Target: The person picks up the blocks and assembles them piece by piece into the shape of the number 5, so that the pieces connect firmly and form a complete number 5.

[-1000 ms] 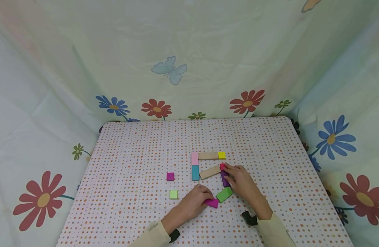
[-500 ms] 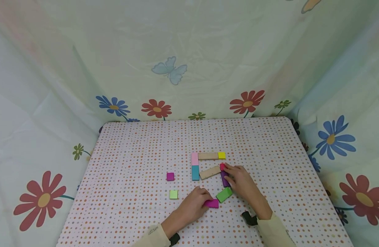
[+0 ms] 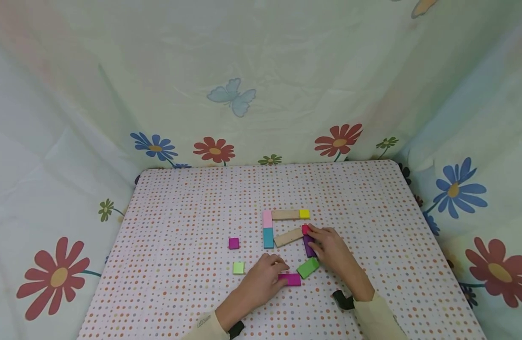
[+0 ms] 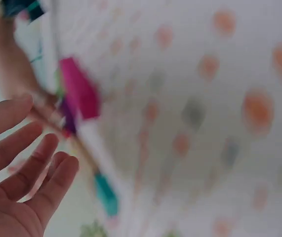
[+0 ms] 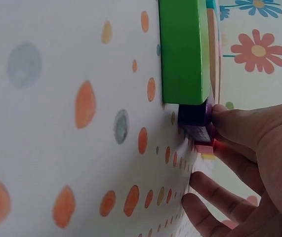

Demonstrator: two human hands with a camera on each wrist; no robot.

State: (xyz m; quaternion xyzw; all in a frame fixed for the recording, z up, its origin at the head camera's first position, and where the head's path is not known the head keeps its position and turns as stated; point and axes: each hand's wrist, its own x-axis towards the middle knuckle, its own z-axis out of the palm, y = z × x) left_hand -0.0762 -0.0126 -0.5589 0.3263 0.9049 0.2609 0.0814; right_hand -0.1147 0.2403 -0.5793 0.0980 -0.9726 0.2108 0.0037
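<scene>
In the head view my left hand (image 3: 264, 279) is beside a magenta block (image 3: 291, 279) lying flat on the table. The left wrist view shows its fingers (image 4: 42, 153) loosely spread, apart from the magenta block (image 4: 80, 90). My right hand (image 3: 335, 250) reaches in from the right, its thumb touching a purple block (image 3: 309, 246) and its index finger at a small red block (image 3: 305, 229). From the right wrist, the thumb rests against the purple block (image 5: 196, 117), with the other fingers fairly straight near the tabletop. A green block (image 3: 308, 267) lies slanted at the purple block's near end.
Pink (image 3: 267, 218) and teal (image 3: 268, 238) blocks form a column. A plain wooden block (image 3: 286, 215) leads from it to a yellow cube (image 3: 304, 214); another wooden block (image 3: 288, 237) slants to the red one. A magenta cube (image 3: 234, 243) and light green block (image 3: 238, 267) stand left.
My left hand has drawn slightly back leftward off the magenta block, which now lies straighter and shows more of its length. My right hand has stayed in place at the purple and red blocks.
</scene>
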